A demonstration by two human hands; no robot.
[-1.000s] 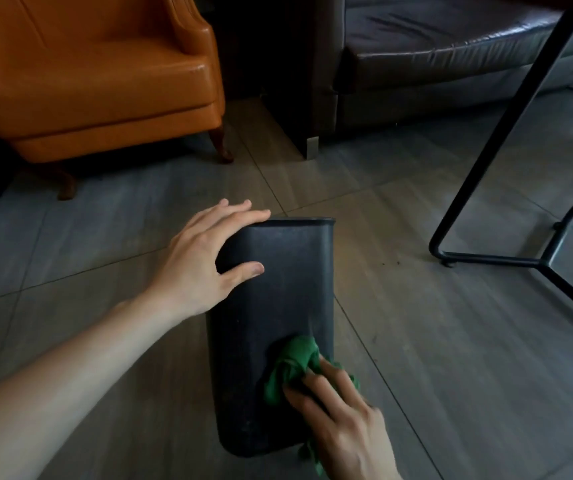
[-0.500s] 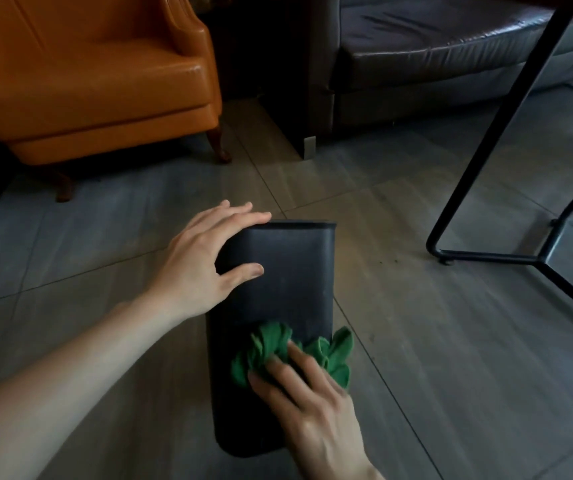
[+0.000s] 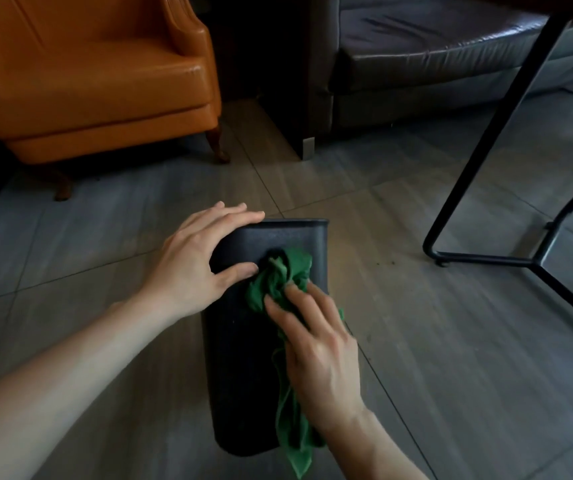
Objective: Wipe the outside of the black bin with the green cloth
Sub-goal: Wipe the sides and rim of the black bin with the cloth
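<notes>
The black bin (image 3: pixel 243 368) lies on its side on the tiled floor, its long side facing up. My left hand (image 3: pixel 202 258) rests flat over the bin's far left corner, thumb on the upper face. My right hand (image 3: pixel 316 348) presses the crumpled green cloth (image 3: pixel 281 275) against the far half of that face, close to my left thumb. A tail of the cloth hangs down under my right wrist, past the near end of the bin.
An orange leather armchair (image 3: pixel 98 77) stands at the back left. A dark leather sofa (image 3: pixel 434 60) is at the back right. Black metal table legs (image 3: pixel 486 161) slant down to the floor on the right, close to the bin.
My right hand has slid the green cloth along the bin's upper face, from the near end toward the far end. My left hand has stayed on the far corner.
</notes>
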